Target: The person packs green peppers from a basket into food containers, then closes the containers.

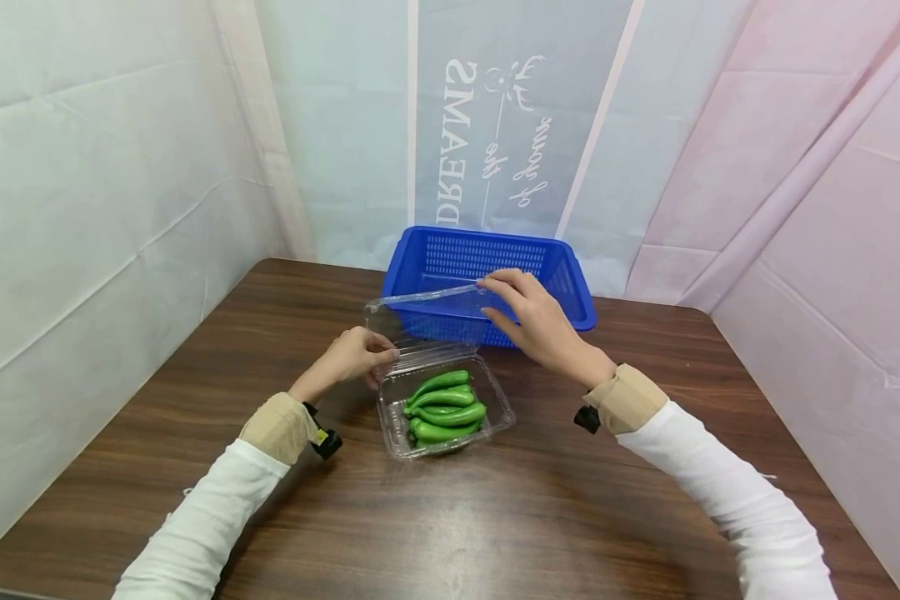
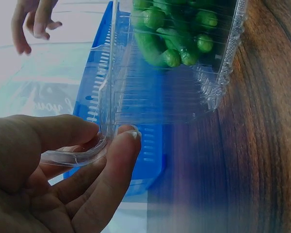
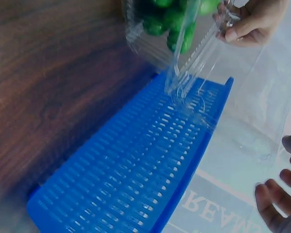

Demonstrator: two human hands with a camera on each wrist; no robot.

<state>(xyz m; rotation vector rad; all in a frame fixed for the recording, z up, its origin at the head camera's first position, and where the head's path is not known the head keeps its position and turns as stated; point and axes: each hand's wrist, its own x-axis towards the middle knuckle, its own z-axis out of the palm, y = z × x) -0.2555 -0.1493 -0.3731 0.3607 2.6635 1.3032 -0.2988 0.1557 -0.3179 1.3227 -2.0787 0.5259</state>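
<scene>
A clear plastic clamshell box [image 1: 499, 400] stands on the table with its lid raised. Several green peppers [image 1: 442, 400] lie side by side in the box's base. At the hinge side, my left hand [image 1: 354, 357] pinches the plastic edge between thumb and fingers; the left wrist view shows this pinch up close on the clear rim [image 2: 105, 104]. Close to the lid's top right corner is my right hand [image 1: 532, 321], its fingers spread and loosely bent. In the right wrist view, those fingers [image 3: 276, 199] appear apart from the lid [image 3: 242, 131].
A blue perforated basket [image 1: 581, 292] stands behind the box, partly seen through the raised lid. The brown wooden table [image 1: 570, 517] extends around both. Pale printed cloth [image 1: 345, 125] hangs behind the table and along its sides.
</scene>
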